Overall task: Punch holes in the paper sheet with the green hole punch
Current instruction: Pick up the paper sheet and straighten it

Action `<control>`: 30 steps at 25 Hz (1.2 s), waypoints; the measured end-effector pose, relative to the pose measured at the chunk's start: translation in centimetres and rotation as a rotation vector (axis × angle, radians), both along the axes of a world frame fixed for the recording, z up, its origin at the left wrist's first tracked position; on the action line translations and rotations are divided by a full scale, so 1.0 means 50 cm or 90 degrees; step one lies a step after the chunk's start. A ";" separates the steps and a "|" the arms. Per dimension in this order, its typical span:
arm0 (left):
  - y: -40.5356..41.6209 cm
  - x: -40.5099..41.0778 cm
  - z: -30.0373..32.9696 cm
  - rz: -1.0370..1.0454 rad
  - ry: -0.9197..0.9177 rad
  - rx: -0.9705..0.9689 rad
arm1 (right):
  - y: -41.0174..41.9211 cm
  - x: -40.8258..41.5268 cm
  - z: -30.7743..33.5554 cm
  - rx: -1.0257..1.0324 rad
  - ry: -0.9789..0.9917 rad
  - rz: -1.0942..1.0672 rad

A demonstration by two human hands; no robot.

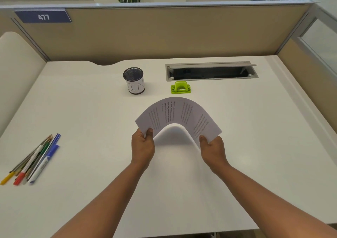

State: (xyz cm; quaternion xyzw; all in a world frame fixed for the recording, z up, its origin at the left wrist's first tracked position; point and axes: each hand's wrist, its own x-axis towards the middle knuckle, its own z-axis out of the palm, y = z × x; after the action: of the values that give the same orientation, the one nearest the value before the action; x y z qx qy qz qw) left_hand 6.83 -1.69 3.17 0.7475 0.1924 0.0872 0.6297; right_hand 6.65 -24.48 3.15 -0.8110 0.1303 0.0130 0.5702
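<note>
While my left hand (143, 144) and right hand (212, 149) pinch opposite ends of the white printed paper sheet (177, 115), it arches above the white desk (91, 110), near the small green plastic hole punch (180, 87).

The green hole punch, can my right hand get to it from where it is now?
Probably not yet. The right hand and left hand both hold the arched paper sheet, which sits between them and the green hole punch. Nothing else blocks the way.

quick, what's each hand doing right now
Left hand: closed on the left end of the paper.
Right hand: closed on the paper's right end, the sheet bowed up between them.
</note>
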 end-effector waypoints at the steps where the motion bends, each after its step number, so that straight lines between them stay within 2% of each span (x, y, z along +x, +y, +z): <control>1: 0.001 0.000 0.001 -0.002 0.003 0.008 | -0.001 0.001 0.001 -0.007 0.000 0.001; 5: 0.004 -0.001 0.001 -0.012 0.013 0.037 | -0.003 0.004 0.002 -0.032 0.012 0.022; 12: 0.000 -0.003 0.013 -0.030 0.027 0.069 | -0.001 0.007 0.008 -0.001 0.004 0.017; 17: 0.008 0.001 0.012 -0.047 0.041 0.074 | -0.001 0.014 0.004 -0.003 0.044 0.028; 22: 0.045 0.014 0.050 -0.088 0.021 0.049 | -0.020 0.034 0.036 0.045 0.024 0.007; 26: 0.096 0.029 0.070 -0.128 0.055 0.017 | -0.062 0.061 0.065 0.137 0.008 -0.016; 30: 0.123 0.037 0.066 -0.072 0.118 -0.110 | -0.087 0.062 0.071 0.352 0.087 -0.075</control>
State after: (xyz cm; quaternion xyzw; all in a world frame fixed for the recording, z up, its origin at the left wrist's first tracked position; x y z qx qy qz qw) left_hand 8.66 4.44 6.47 0.7052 0.2138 -0.0349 0.6752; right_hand 9.74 -28.84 6.67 -0.6129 0.2065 0.0695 0.7595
